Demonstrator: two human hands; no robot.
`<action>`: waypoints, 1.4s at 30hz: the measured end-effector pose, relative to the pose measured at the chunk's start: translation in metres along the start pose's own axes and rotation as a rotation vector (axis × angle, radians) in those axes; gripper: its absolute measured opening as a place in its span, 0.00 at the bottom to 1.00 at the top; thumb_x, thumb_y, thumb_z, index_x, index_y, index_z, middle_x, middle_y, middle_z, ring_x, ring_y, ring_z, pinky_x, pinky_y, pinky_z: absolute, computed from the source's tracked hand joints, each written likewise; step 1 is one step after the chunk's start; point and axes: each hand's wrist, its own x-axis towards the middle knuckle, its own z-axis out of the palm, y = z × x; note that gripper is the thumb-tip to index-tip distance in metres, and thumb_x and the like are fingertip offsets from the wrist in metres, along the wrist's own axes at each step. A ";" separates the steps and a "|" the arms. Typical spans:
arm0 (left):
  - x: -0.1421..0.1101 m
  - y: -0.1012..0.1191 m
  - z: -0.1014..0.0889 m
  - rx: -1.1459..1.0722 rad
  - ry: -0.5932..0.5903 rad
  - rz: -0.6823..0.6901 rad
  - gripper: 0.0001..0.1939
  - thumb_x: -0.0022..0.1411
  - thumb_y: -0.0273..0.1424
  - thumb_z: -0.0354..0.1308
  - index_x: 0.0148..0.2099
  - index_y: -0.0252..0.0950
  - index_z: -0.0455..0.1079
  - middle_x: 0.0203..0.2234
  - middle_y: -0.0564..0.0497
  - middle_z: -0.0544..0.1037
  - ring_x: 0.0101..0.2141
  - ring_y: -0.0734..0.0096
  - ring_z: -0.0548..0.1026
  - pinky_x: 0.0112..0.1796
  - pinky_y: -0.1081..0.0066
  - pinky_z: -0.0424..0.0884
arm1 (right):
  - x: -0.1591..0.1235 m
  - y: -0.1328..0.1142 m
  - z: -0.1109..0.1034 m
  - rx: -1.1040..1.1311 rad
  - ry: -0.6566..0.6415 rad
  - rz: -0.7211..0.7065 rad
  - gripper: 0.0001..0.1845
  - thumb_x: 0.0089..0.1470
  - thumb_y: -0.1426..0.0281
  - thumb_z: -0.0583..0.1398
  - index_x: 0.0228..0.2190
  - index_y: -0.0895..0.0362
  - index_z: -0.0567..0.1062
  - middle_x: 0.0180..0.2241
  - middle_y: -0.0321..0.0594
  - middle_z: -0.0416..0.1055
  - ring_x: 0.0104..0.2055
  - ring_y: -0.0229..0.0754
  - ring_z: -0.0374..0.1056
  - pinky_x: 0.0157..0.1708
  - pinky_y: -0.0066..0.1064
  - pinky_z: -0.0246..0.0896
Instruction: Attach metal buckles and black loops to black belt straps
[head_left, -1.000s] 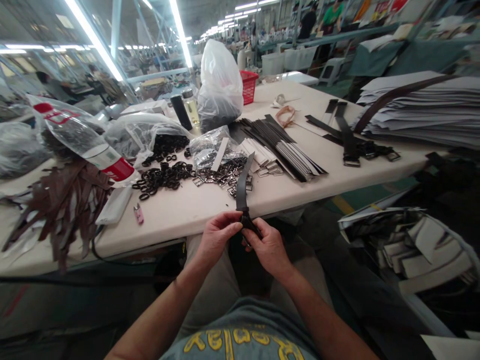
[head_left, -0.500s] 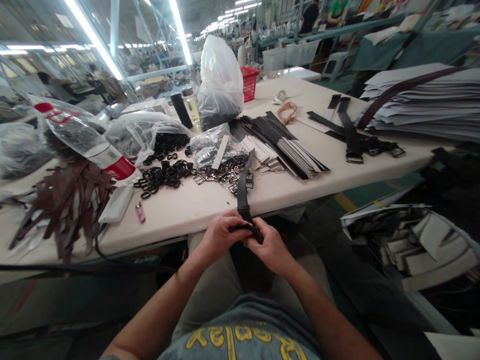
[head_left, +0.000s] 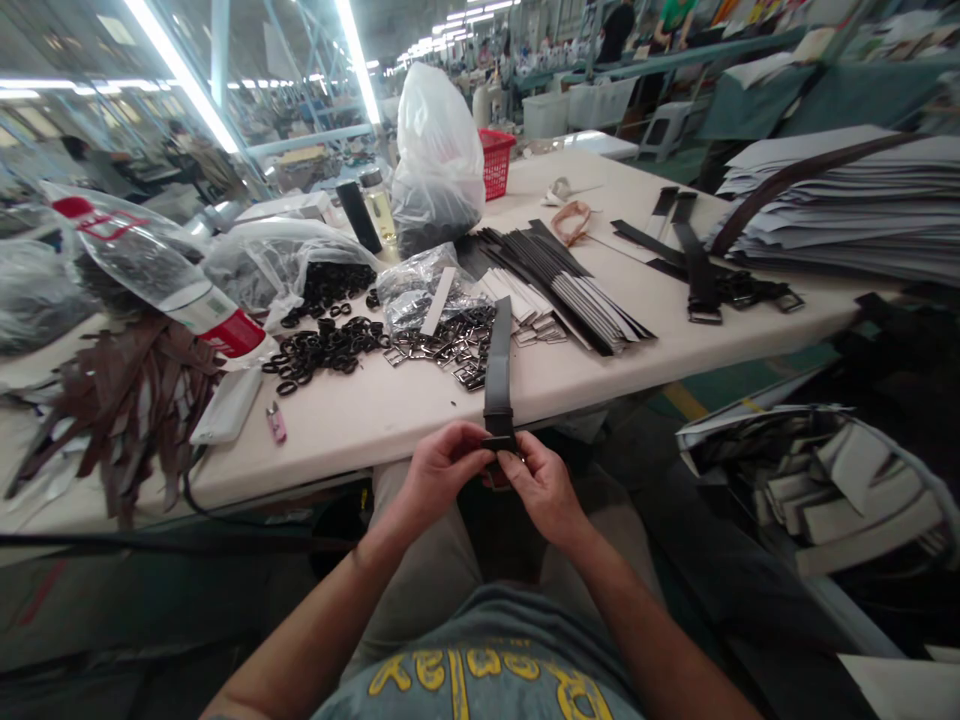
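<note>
At the near edge of the counter, low in front of you: one black strap, held by both your hands. Its upper end lies on the counter beside the buckles; a narrow loop crosses it just above your hands.

Left hand: fingers closed, thumb and forefinger pinching the strap's lower end from the left. Right hand: fingers closed on the same end from the right, thumb on top. The two hands are close together; the very end is partly hidden by them.

Counter, left side: brown strips, heaped; one large plastic bottle, lying tilted; one white flat case; one pair of pink snips; black rings, in a loose pile.

Counter, middle: one clear bag behind the buckles, a pale strip across it; dark strips, fanned out; one tall white bag, upright; one red basket, just behind it.

Counter, right side: black straps with buckles; a stack of pale sheets, one brown strap over it.

Below, at right: an open container of pale pieces.
</note>
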 end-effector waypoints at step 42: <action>0.000 -0.004 0.016 -0.638 0.055 -0.274 0.13 0.53 0.31 0.64 0.41 0.30 0.77 0.36 0.43 0.82 0.23 0.71 0.74 0.21 0.73 0.70 | -0.003 -0.002 0.007 -0.151 0.044 0.019 0.16 0.57 0.63 0.60 0.44 0.58 0.77 0.21 0.31 0.68 0.21 0.35 0.63 0.22 0.25 0.62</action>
